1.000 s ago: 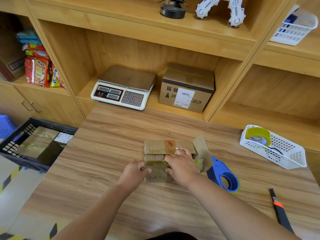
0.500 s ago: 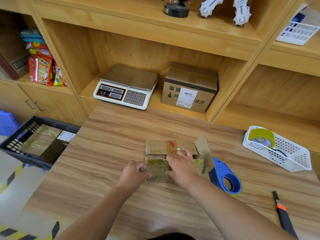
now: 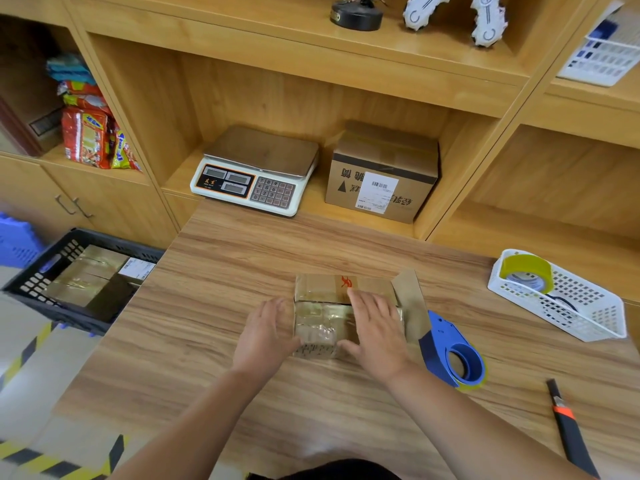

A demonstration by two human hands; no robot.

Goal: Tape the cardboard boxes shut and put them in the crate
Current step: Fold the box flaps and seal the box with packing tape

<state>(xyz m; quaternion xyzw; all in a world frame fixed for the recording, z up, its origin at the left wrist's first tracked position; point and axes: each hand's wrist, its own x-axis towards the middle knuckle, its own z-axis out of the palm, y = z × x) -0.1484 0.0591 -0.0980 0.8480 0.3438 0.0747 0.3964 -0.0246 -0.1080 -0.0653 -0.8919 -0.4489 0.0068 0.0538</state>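
Both hands flat: left hand [image 3: 265,336] beside, right hand [image 3: 375,332] atop the small tape-glossed brown cardboard box [image 3: 329,317]. Likely light, slick; grip its sides.

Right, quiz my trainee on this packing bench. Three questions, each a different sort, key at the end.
1. Which hand lies flat on top of the small box?
2. True or false: the blue tape dispenser lies to the right of that box.
3. The white basket holds: A a yellow tape roll; B a mug; C a phone.
Key: 1 the right hand; 2 true; 3 A.
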